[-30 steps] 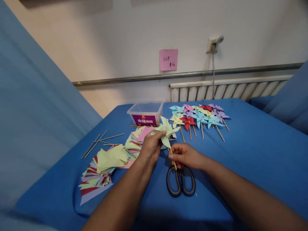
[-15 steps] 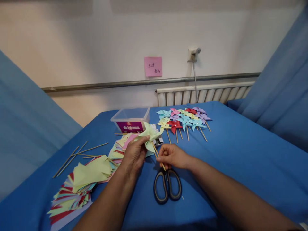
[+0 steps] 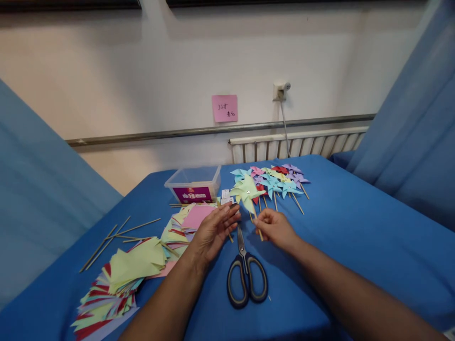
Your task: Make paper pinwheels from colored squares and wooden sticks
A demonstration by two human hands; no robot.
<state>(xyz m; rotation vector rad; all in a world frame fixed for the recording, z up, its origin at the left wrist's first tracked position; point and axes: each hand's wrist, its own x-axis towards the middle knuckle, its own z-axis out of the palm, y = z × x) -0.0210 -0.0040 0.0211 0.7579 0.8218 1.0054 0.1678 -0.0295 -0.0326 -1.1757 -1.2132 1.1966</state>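
Note:
A pale green paper pinwheel [image 3: 246,191] stands upright on its thin wooden stick, which my right hand [image 3: 276,229] pinches near the lower end. My left hand [image 3: 217,230] is open beside it, palm turned inward and fingers apart, holding nothing. Between and below the hands lie dark-handled scissors [image 3: 243,271], blades pointing away from me. Behind the held pinwheel, a group of finished pinwheels [image 3: 273,182] in blue, red, purple, pink and yellow lies on the blue cloth; the held one partly covers some of them.
Fanned stacks of coloured paper [image 3: 137,260] spread across the left, with a pink sheet [image 3: 197,216] on the farther pile. Loose wooden sticks [image 3: 110,239] lie at far left. A clear plastic box [image 3: 194,182] with a purple label stands at the back. Blue curtains [image 3: 408,113] hang on both sides.
My left hand has let go of the pale green pinwheel and opened. My right hand has carried the pinwheel to the right, toward the group. More of the scissors' blades show.

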